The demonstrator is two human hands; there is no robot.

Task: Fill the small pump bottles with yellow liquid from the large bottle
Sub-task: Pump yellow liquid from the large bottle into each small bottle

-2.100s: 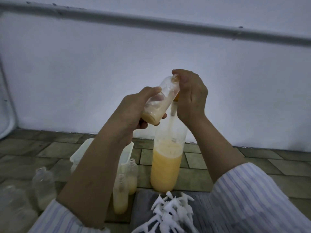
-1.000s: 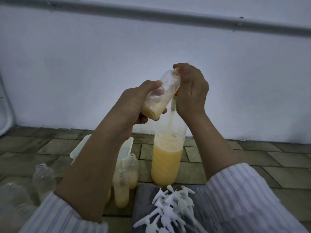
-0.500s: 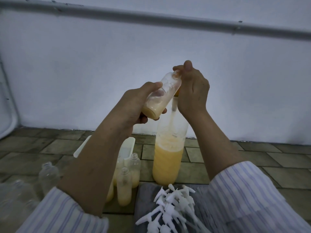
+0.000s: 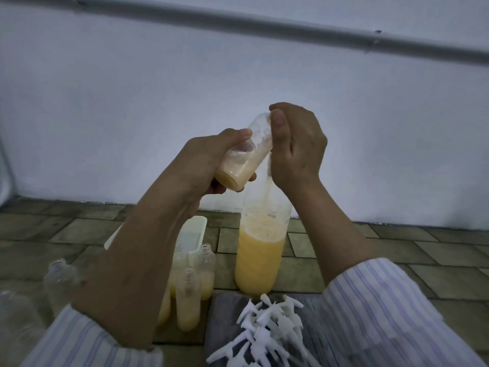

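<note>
Large bottle: clear plastic, lower half filled with opaque orange-yellow liquid, pale foam line on top.

Small bottle in hand: translucent, creamy yellow liquid, deeper yellow at its base.

Standing small bottles: clear necks, yellow fill below. Empty bottles at left: colourless, cloudy.

Pump heads: plain white, heaped on a grey-blue cloth.

Sleeves: white with thin blue-lilac stripes.

Container: off-white.

Floor tiles: dull olive-brown, brick pattern.

Wall: pale bluish white. Pipe: grey.
</note>
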